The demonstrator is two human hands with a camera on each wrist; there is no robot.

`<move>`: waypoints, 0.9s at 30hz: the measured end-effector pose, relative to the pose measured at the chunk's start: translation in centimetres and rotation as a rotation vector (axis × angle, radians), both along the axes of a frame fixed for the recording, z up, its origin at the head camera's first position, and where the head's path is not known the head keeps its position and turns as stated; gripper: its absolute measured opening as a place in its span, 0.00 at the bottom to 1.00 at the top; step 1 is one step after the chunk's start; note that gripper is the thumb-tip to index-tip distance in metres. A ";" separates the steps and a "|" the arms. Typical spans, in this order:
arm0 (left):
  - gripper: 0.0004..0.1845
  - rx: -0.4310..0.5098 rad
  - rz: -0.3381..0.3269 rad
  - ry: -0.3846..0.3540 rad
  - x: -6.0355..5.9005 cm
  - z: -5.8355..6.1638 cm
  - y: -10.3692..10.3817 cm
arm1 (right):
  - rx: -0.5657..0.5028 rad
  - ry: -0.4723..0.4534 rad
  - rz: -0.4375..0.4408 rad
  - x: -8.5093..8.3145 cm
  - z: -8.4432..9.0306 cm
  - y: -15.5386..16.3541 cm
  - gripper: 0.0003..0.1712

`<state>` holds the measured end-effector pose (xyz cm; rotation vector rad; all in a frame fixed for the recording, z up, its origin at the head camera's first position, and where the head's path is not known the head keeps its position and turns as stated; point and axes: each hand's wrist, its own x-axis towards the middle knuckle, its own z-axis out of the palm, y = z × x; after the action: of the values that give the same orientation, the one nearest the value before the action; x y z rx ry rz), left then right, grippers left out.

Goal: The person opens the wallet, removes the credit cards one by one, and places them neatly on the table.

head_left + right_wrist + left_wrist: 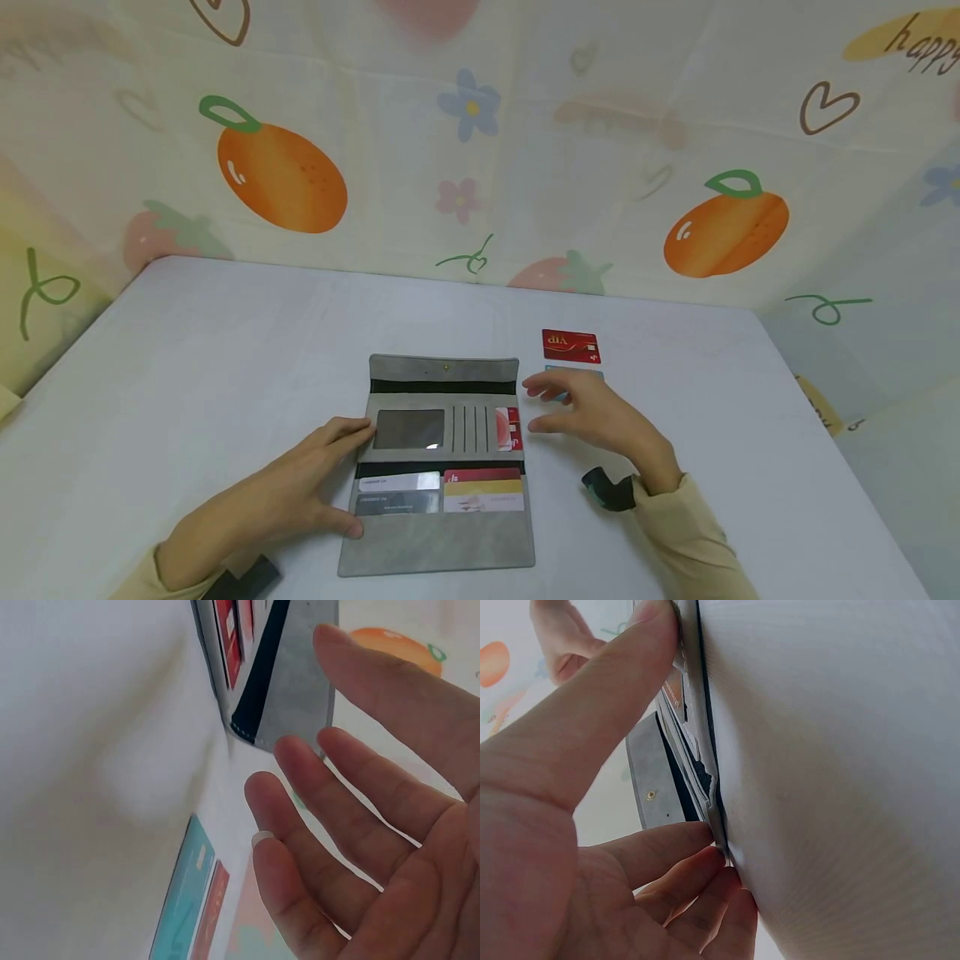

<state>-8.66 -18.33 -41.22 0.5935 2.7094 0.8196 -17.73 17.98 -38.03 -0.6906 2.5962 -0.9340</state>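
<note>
A grey wallet [438,546] lies unfolded on the white table, with a window pocket, narrow card slots and a snap flap. My left hand [292,483] rests along its left edge, fingertips by the window and thumb on the lower panel. A red card [514,427] sits in the right-hand slot; a grey-and-white card [397,502] and a red, yellow and white card [483,492] fill the lower pockets. Right of the wallet, my right hand [596,408] hovers with spread, slightly bent fingers and holds nothing. Partly hidden beneath it is a blue card [184,885].
Beyond the blue card lies a red VIP card [572,346] on the white table [225,358]. A printed curtain [525,167] hangs behind the table's back edge. A dark strap [611,492] is on my right wrist.
</note>
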 end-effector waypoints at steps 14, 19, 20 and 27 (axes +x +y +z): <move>0.61 -0.010 -0.007 0.033 -0.1 0.0 0.0 | 0.066 -0.027 0.018 0.8 -0.9 -2.2 0.33; 0.61 -0.011 -0.005 0.027 0.0 0.0 -0.1 | 0.104 0.004 0.035 1.0 -1.1 -2.8 0.33; 0.61 -0.012 -0.004 0.026 0.0 -0.1 -0.1 | 0.112 0.010 0.038 1.0 -1.2 -2.9 0.34; 0.61 -0.010 -0.003 0.018 -0.1 -0.1 0.0 | 0.152 0.046 0.052 1.0 -1.5 -3.3 0.34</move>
<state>-8.72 -18.38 -41.34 0.6055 2.7265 0.8034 -16.70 14.72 -39.48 -0.7420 2.6422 -0.7047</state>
